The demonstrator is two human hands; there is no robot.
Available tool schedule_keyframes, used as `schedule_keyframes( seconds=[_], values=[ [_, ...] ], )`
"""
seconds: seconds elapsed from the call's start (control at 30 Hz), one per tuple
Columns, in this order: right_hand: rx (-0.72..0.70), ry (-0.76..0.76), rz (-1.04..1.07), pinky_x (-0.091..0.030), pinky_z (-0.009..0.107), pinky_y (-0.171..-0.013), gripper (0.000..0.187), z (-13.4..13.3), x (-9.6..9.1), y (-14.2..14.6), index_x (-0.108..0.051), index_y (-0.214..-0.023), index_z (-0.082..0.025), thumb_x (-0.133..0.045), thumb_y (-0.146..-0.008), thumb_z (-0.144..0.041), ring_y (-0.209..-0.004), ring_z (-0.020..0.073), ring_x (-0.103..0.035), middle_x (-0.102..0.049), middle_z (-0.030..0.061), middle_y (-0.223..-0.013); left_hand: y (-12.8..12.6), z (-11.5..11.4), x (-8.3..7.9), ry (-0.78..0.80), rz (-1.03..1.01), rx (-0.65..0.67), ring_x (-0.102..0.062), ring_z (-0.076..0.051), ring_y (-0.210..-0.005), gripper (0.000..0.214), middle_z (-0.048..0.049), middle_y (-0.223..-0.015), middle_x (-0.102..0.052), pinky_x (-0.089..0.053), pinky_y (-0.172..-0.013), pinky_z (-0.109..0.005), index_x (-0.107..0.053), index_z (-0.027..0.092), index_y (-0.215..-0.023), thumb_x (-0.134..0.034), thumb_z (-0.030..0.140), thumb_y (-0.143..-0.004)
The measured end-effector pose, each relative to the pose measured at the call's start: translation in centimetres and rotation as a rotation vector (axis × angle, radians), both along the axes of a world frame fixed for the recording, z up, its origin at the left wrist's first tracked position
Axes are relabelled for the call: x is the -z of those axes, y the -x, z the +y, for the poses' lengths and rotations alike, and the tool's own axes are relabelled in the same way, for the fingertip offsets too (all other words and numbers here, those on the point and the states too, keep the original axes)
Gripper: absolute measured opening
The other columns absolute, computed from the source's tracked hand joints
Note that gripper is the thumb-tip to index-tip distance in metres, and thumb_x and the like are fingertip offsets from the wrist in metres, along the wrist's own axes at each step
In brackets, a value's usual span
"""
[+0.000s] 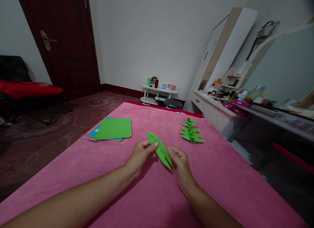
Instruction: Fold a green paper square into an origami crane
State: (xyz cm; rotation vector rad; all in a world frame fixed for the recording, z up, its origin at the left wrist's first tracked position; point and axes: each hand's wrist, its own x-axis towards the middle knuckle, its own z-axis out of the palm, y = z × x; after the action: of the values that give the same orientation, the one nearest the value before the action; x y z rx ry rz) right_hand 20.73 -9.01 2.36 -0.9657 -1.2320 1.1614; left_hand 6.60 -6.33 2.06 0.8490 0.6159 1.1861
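A narrow piece of folded green paper (pixel 160 150), pointed at its far end and split into two points at its near end, is held above the pink cloth. My left hand (pixel 142 153) pinches its left side, with the thumb lying on top. On the right edge, near the split end, the fingers of my right hand (pixel 180 162) are closed against the paper; their tips are partly hidden behind it. Several spiky green folded paper pieces (pixel 191 131) lie in a row to the right. At the left rests a stack of paper sheets (pixel 114 128), green on top with blue beneath.
The pink cloth (pixel 147 201) covers the surface under my hands. Beyond its far edge stands a small white table (pixel 147 100) with cups and a plant. A cluttered dressing table (pixel 213 105) runs along the right. A red chair (pixel 29 89) stands left, near a door (pixel 68 41).
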Motion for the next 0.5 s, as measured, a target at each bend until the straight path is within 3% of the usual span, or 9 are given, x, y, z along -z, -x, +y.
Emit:
schedule_keyframes(
  seconds=[0.3,0.5],
  values=[
    [-0.15,0.189,0.145,-0.039,0.023,-0.058,0.02,0.4,-0.3,-0.8,-0.062,-0.066,-0.015,-0.067,-0.074,-0.033,-0.057,0.0107,-0.049,-0.055,-0.0019,-0.062,1.2,0.7,-0.1,-0.087,0.191,0.235,-0.047,-0.008,-0.052,0.027,-0.0034,-0.064,-0.061,-0.032,-0.053,-0.023,-0.067,0.01,-0.075,-0.073,0.036,-0.069],
    [-0.23,0.243,0.153,-0.041,0.023,-0.057,0.018,0.5,-0.7,-1.2,-0.064,-0.069,-0.014,-0.069,-0.072,-0.03,-0.055,0.01,-0.052,-0.059,-0.0008,-0.062,1.5,0.9,0.0,-0.133,0.23,0.283,-0.039,-0.006,-0.051,0.026,0.0014,-0.058,-0.052,-0.026,-0.052,-0.022,-0.066,0.011,-0.073,-0.072,0.036,-0.069]
  ],
)
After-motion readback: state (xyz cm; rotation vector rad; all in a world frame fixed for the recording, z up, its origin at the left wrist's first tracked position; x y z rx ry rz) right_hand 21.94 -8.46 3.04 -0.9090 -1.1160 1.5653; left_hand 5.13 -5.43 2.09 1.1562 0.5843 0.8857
